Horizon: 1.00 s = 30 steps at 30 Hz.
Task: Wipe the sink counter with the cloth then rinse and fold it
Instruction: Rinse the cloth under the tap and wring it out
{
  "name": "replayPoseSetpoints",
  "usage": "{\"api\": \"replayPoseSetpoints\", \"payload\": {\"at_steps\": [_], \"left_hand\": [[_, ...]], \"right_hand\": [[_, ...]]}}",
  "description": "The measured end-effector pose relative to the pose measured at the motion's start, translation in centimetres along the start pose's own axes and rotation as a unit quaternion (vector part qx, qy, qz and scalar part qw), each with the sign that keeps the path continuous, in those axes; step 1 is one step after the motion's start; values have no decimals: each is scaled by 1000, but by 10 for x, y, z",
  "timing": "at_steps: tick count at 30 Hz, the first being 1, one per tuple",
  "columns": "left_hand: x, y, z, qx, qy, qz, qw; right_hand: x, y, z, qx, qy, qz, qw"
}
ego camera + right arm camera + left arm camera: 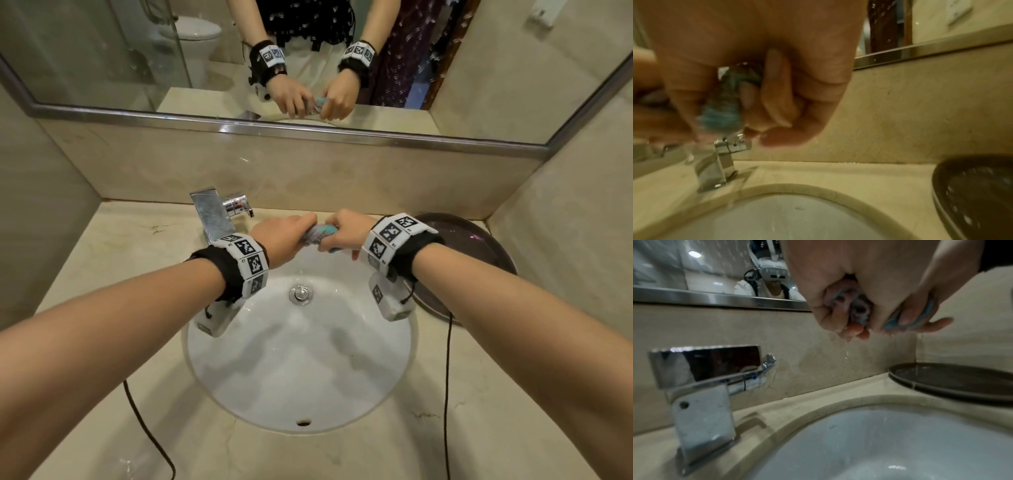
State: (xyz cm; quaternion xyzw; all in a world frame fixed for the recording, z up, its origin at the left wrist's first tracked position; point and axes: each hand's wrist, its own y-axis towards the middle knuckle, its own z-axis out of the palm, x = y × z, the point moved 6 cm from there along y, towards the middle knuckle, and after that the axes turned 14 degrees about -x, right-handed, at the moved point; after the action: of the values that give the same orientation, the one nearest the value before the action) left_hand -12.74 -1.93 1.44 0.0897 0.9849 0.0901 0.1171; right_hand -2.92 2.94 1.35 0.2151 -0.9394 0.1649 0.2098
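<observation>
A chrome faucet (pixel 219 214) stands on the rim behind the white basin, at its left, with a metal drain plug (pixel 300 294) at the basin's centre. A dark round plate (pixel 479 246) lies to the right of the basin near the back wall. A metal-framed mirror (pixel 102 51) above the backsplash reflects a toilet (pixel 197 37).

left hand (pixel 286 238), right hand (pixel 346 233) gripping cloth (pixel 320 233) (bunched), above sink (pixel 394 359)
</observation>
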Motion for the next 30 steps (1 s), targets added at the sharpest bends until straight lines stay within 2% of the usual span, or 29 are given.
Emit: {"api": "replayPoseSetpoints", "payload": {"at_steps": [1,2,4,6,8,9,11,12,13,15,16,17,19,24,28,30], "left_hand": [[3,1,-2,-8,-32,-28,999],[6,2,-4,-11,-74,-66,995],[10,2,-2,0,-212,-155,965],[11,1,2,31,-395,-245,885],[9,-1,1,53,-491,-285,822],[6,-2,0,72,-511,-286,808],[-4,-4,0,109,-521,-271,802],[-8,-5,-2,123,-511,-262,810],[-10,-5,-3,125,-477,-244,835],[-10,-2,-7,114,-321,-169,925],[-8,0,-9,107,-216,-125,962],[-7,0,-9,105,-117,-89,984],[-3,0,-8,98,-26,-50,994],[-3,-2,0,66,63,15,996],[-1,-3,2,58,84,23,995],[-2,-4,-1,26,67,36,997]], "right_hand": [[3,0,-6,-46,-77,-40,995],[8,-1,-10,-104,-156,-90,978],[19,-7,-15,-212,-242,-194,927],[28,-15,-16,-285,-281,-284,871],[29,-20,-15,-334,-311,-335,824],[28,-20,-15,-335,-310,-338,823],[30,-18,-17,-326,-305,-322,835],[30,-17,-18,-322,-302,-312,841],[32,-18,-20,-312,-300,-303,849],[38,-17,-19,-250,-286,-285,880],[37,-15,-16,-206,-306,-253,895],[34,-14,-12,-163,-321,-215,908],[30,-12,-8,-116,-301,-163,932],[14,-5,10,-40,-160,-64,984],[11,-1,15,-13,-102,-34,994],[11,0,10,-4,-74,-24,997]]}}
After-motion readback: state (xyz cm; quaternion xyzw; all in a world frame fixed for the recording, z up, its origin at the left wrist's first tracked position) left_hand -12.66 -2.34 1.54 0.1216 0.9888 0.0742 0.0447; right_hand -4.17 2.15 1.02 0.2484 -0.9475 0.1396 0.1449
